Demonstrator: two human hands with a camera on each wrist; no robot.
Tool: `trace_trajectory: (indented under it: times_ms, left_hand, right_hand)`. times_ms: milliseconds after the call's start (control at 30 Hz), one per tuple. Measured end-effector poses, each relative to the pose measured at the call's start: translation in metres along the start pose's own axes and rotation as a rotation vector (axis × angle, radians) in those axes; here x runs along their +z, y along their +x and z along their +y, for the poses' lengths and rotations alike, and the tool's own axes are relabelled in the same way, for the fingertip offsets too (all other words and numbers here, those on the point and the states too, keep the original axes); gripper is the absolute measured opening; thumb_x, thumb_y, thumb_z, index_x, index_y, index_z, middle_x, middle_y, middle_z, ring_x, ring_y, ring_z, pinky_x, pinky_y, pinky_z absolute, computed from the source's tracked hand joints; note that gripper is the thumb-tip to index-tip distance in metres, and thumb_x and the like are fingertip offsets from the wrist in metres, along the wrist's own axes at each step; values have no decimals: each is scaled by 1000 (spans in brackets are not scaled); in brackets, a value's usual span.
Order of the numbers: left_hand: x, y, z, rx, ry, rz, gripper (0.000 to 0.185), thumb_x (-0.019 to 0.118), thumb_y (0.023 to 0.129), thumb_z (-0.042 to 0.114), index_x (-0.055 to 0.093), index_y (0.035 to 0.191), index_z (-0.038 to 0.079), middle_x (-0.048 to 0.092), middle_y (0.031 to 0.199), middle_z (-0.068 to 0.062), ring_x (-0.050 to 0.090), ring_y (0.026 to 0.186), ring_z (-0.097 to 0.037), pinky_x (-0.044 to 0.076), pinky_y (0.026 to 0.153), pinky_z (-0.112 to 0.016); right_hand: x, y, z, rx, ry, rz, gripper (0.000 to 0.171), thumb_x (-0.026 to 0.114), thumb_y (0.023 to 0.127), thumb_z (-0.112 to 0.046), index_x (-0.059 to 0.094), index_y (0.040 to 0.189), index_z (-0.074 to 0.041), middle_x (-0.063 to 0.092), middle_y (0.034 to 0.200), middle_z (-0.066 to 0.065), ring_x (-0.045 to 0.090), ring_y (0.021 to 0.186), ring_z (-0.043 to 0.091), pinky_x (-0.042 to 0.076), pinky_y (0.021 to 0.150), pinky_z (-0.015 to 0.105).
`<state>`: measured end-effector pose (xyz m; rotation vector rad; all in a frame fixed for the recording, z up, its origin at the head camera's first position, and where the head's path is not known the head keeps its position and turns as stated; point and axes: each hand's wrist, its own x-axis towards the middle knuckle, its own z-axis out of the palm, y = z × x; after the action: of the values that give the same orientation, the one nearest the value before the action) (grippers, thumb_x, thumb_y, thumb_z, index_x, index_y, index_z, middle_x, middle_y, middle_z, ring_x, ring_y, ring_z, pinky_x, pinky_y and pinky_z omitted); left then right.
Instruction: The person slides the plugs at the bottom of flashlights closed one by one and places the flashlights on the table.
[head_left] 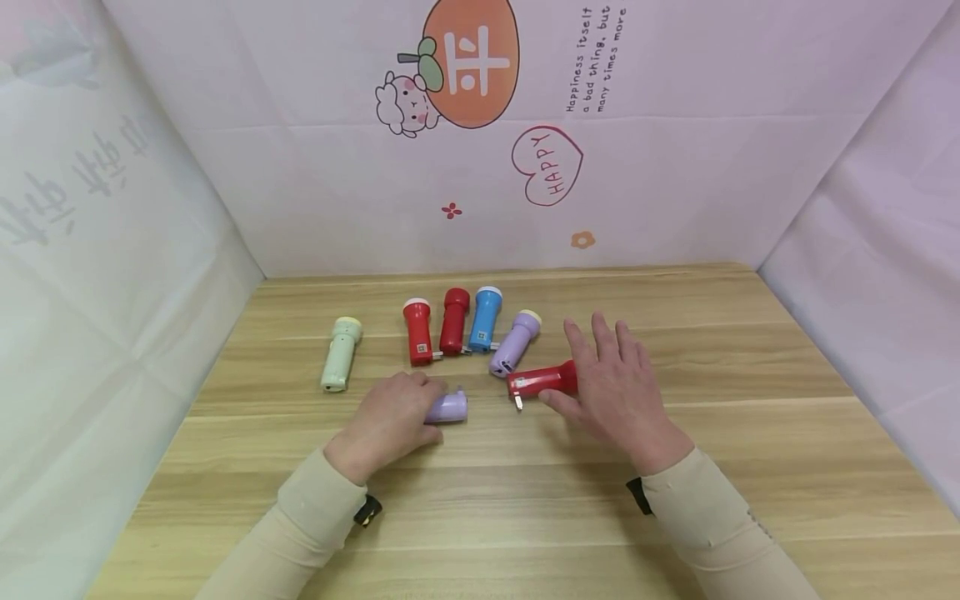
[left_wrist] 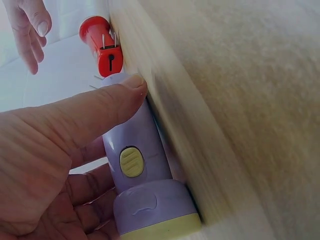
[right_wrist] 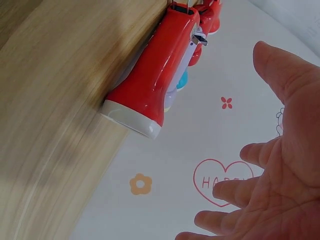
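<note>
My left hand (head_left: 388, 421) holds a purple flashlight (head_left: 450, 407) that lies on its side on the table. In the left wrist view its yellow switch and pale yellow lens rim show, with my thumb (left_wrist: 107, 102) across the body and the fingers behind it. Metal plug prongs stick out near its tail. My right hand (head_left: 618, 400), fingers spread, is over the lens end of a red flashlight (head_left: 534, 382). From the right wrist, that flashlight's white rim faces the camera, and the palm (right_wrist: 295, 175) stands apart from it.
Behind the hands lie a second purple flashlight (head_left: 515, 343), a blue one (head_left: 485, 320), a dark red one (head_left: 453, 323) and a red one with a white rim (head_left: 418, 333). A pale green flashlight (head_left: 340, 357) is at the left. A printed white cloth (head_left: 337, 200) hangs behind the wooden table (head_left: 480, 517).
</note>
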<state>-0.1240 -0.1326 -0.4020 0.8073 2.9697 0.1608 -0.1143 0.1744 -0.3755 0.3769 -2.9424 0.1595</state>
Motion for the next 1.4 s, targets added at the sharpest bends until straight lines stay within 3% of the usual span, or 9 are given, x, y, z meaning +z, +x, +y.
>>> trace_trajectory:
  times_ms: [733, 1400]
  left_hand:
    - [6, 5, 0, 15, 16, 7, 44, 87, 87, 25, 71, 125, 10, 74, 112, -9, 69, 98, -25, 58, 86, -45]
    - [7, 4, 1, 9, 46, 16, 38, 84, 89, 25, 72, 123, 11, 75, 112, -7, 69, 98, -24, 59, 87, -44]
  right_hand:
    - [0, -1, 0, 10, 10, -9, 104, 77, 85, -61, 33, 162, -6, 26, 165, 32, 24, 149, 61, 29, 117, 73]
    - [3, -1, 0, 10, 17, 3, 104, 78, 84, -60, 33, 162, -7, 27, 164, 32, 26, 148, 61, 30, 116, 74]
